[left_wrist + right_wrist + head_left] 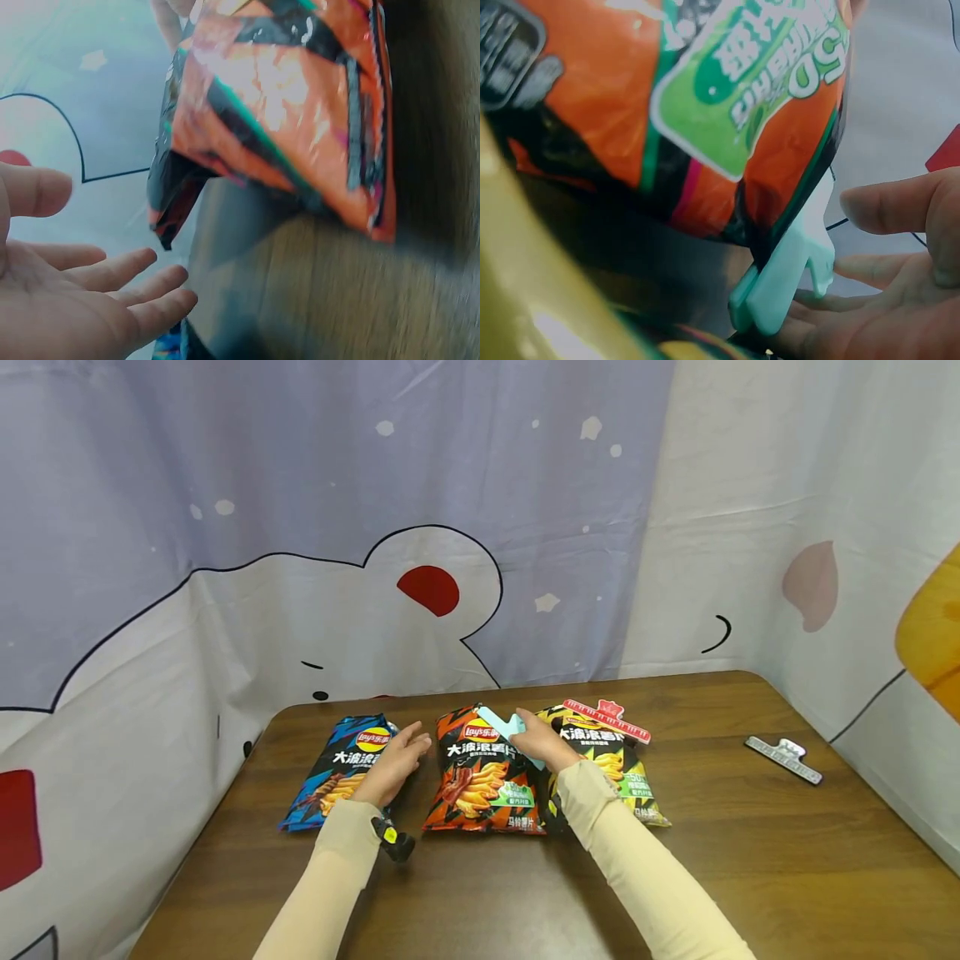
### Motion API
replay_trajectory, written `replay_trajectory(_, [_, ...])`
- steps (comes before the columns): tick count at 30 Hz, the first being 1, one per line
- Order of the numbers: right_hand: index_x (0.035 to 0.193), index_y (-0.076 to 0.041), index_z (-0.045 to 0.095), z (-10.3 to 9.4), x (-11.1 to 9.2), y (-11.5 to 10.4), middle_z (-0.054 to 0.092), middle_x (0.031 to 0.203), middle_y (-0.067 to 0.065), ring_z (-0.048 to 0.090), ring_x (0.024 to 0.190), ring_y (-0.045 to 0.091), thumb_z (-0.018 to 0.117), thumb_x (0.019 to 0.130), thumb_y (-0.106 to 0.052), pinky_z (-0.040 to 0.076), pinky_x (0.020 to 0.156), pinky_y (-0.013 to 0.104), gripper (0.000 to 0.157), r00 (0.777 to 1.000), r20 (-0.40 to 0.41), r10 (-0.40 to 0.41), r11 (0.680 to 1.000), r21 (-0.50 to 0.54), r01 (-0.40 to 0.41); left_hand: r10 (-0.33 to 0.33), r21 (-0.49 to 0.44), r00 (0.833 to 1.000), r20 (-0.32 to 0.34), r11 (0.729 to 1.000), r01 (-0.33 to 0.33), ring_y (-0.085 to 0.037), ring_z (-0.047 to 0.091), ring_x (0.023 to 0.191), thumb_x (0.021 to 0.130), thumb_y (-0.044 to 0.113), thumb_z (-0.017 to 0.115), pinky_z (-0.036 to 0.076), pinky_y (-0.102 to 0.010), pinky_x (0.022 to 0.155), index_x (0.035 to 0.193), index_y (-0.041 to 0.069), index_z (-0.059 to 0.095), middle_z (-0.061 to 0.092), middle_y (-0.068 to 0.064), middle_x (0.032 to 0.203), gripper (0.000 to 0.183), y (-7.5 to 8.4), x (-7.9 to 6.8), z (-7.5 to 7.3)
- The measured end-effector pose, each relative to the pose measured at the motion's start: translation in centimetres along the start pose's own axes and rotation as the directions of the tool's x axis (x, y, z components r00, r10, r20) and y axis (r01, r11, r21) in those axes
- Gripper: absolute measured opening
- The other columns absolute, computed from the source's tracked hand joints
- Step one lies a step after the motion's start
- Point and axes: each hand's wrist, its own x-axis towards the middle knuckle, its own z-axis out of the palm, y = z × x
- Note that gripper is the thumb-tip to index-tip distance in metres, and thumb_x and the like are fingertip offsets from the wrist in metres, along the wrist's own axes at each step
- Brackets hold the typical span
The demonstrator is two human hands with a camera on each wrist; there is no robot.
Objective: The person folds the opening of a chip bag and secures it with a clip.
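An orange Lay's chip bag lies in the middle of the table. A light teal bag clip sits slantwise at its upper right corner, against the bag's edge in the right wrist view. My right hand is at that clip, its fingers under and beside the handle and the thumb lifted off it. My left hand hovers between the orange bag and a blue chip bag, fingers extended and spread, palm facing the orange bag and touching nothing in the left wrist view.
A yellow chip bag lies at the right, partly behind my right arm, with a red clip across its top. Another clip, silver and black, lies on the wooden table at far right. A printed curtain hangs behind.
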Motion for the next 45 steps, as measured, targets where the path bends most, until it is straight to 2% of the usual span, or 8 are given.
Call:
replay_trajectory(7, [0.153, -0.005, 0.02, 0.2, -0.2, -0.2, 0.023, 0.157, 0.021, 0.026, 0.142, 0.041, 0.051, 0.096, -0.013, 0.031, 0.111, 0.055, 0.066, 1.0, -0.004, -0.015, 1.0, -0.008, 0.015, -0.003, 0.037, 0.999, -0.04, 0.999, 0.004, -0.042, 0.027, 0.142, 0.107, 0.028, 0.029, 0.02, -0.054, 0.115, 0.153, 0.003, 0.015, 0.027, -0.025, 0.154, 0.054, 0.1, -0.5, -1.7])
replay_trajectory(15, [0.153, -0.005, 0.019, 0.6, -0.3, -0.7, 0.022, 0.157, 0.022, 0.026, 0.142, 0.042, 0.052, 0.095, -0.013, 0.033, 0.109, 0.055, 0.068, 0.999, -0.007, -0.031, 0.999, -0.012, 0.031, 0.027, 0.019, 0.999, -0.047, 0.999, -0.026, -0.044, 0.024, 0.142, 0.107, 0.038, 0.014, 0.016, -0.057, 0.116, 0.154, 0.005, 0.011, 0.024, -0.026, 0.155, 0.058, 0.0, -1.4, -3.6])
replay_trajectory(22, [0.153, -0.002, 0.018, 0.8, -0.3, -1.0, 0.018, 0.157, 0.025, 0.021, 0.144, 0.042, 0.053, 0.094, -0.012, 0.029, 0.112, 0.054, 0.069, 0.999, -0.017, -0.038, 0.999, -0.028, 0.037, -0.029, 0.086, 0.996, -0.086, 0.996, 0.037, -0.042, 0.02, 0.144, 0.105, 0.045, 0.012, 0.015, -0.063, 0.113, 0.156, 0.013, 0.007, 0.021, -0.02, 0.158, 0.061, -0.3, -2.1, -5.4])
replay_trajectory(25, [0.153, -0.002, 0.018, 0.8, -0.5, -1.2, 0.014, 0.157, 0.026, 0.015, 0.145, 0.042, 0.053, 0.094, -0.013, 0.025, 0.114, 0.055, 0.069, 0.999, -0.023, -0.04, 0.998, -0.042, 0.039, -0.039, 0.119, 0.992, -0.121, 0.992, 0.053, -0.043, 0.02, 0.144, 0.104, 0.048, 0.009, 0.015, -0.06, 0.115, 0.156, 0.013, 0.007, 0.02, -0.02, 0.158, 0.063, -0.4, -2.3, -6.2])
replay_trajectory(28, [0.153, -0.004, 0.018, 0.8, -0.5, -1.4, 0.009, 0.158, 0.026, 0.01, 0.146, 0.042, 0.052, 0.094, -0.014, 0.023, 0.114, 0.056, 0.069, 0.998, -0.027, -0.049, 0.998, -0.052, 0.047, -0.04, 0.109, 0.987, -0.157, 0.992, 0.058, -0.042, 0.019, 0.144, 0.103, 0.05, 0.006, 0.013, -0.057, 0.116, 0.156, 0.012, 0.008, 0.02, -0.02, 0.158, 0.065, -0.4, -2.4, -7.0])
replay_trajectory(32, [0.154, -0.006, 0.016, 0.9, -0.7, -1.7, 0.005, 0.158, 0.026, 0.012, 0.145, 0.044, 0.052, 0.096, -0.017, 0.024, 0.113, 0.057, 0.069, 0.996, -0.044, -0.072, 0.996, -0.051, 0.07, -0.032, 0.097, 0.982, -0.185, 0.994, 0.051, -0.041, 0.018, 0.145, 0.102, 0.05, 0.003, 0.012, -0.054, 0.118, 0.155, 0.008, 0.007, 0.019, -0.021, 0.158, 0.068, -0.7, -2.6, -8.0])
replay_trajectory(39, [0.154, -0.006, 0.019, 1.7, -0.6, -2.6, 0.013, 0.159, 0.023, 0.017, 0.146, 0.04, 0.05, 0.098, -0.02, 0.023, 0.114, 0.056, 0.065, 0.978, -0.127, -0.165, 0.986, -0.024, 0.163, -0.047, 0.1, 0.972, -0.229, 0.992, 0.072, -0.042, 0.012, 0.146, 0.105, 0.038, 0.005, 0.007, -0.056, 0.118, 0.155, 0.006, 0.007, 0.02, -0.022, 0.157, 0.059, -1.3, -3.4, -9.5])
replay_trajectory(45, [0.153, -0.011, 0.022, 2.9, -1.0, -3.6, 0.021, 0.159, 0.015, 0.023, 0.145, 0.035, 0.049, 0.099, -0.022, 0.026, 0.114, 0.053, 0.062, 0.968, -0.156, -0.197, 0.973, 0.091, 0.213, -0.085, 0.105, 0.956, -0.28, 0.987, 0.119, -0.039, 0.008, 0.147, 0.106, 0.034, 0.007, 0.004, -0.056, 0.118, 0.155, 0.007, 0.006, 0.019, -0.021, 0.158, 0.056, -1.6, -3.7, -10.5])
